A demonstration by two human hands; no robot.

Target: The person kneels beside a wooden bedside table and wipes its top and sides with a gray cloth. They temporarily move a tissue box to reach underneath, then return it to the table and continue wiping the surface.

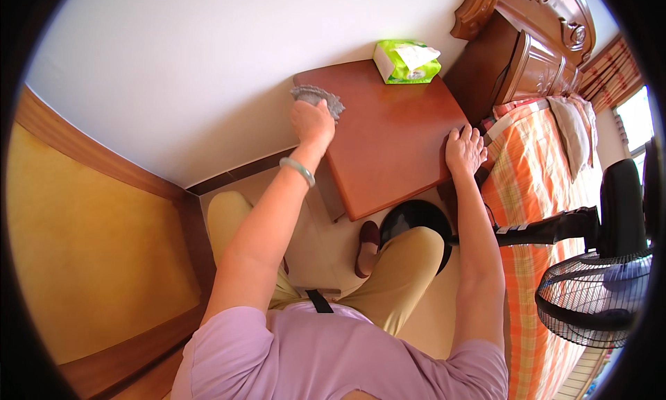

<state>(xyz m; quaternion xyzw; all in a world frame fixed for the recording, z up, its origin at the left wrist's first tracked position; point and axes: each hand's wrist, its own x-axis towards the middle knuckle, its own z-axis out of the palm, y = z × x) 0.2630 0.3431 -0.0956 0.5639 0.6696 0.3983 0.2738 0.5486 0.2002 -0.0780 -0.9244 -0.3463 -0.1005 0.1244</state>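
Observation:
My left hand (313, 125) is closed on a grey cloth (318, 98) at the left edge of a reddish-brown wooden table (388, 147). The cloth lies over the far left part of the tabletop, close to the white wall. A pale bangle circles my left wrist. On the table's right edge rests my right hand (465, 150), fingers spread and nothing in them. A green tissue pack (407, 62) stands at the table's far corner, with a white tissue sticking out of its top.
A black standing fan (590, 296) with a round base (416, 220) stands at the right. Beyond my right arm is a bed with an orange checked cover (520, 171) and a carved wooden headboard (541, 60). A yellow panel with a wooden frame (97, 240) is at the left.

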